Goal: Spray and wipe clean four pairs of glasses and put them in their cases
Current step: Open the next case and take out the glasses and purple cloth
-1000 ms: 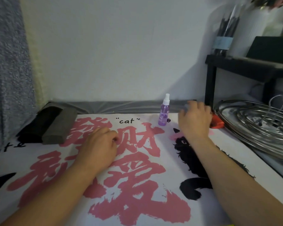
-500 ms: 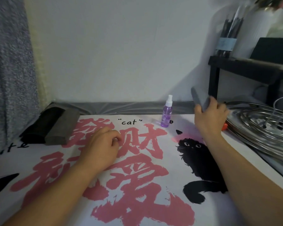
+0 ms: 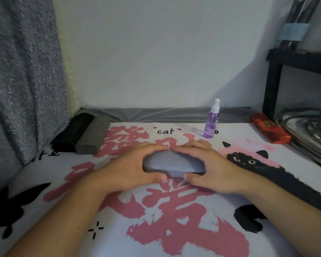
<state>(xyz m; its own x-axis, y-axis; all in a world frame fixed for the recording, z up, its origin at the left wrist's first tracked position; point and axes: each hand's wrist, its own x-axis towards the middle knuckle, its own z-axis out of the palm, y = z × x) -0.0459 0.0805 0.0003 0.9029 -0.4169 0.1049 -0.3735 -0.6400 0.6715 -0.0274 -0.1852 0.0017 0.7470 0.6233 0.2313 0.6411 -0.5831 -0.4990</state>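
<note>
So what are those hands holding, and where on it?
A closed grey glasses case, lying across the middle of the mat. The left hand grips its left end, the right hand its right end, fingers over the far edge, thumbs on the near edge.

Dim, bluish light; soft shadow on the wall (image 3: 239,80) at right; edges blurred, perhaps from wide-angle distortion.

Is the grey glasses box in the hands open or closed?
Closed. The grey case shows one smooth lid with no gap, gripped by the left hand and right hand.
</note>
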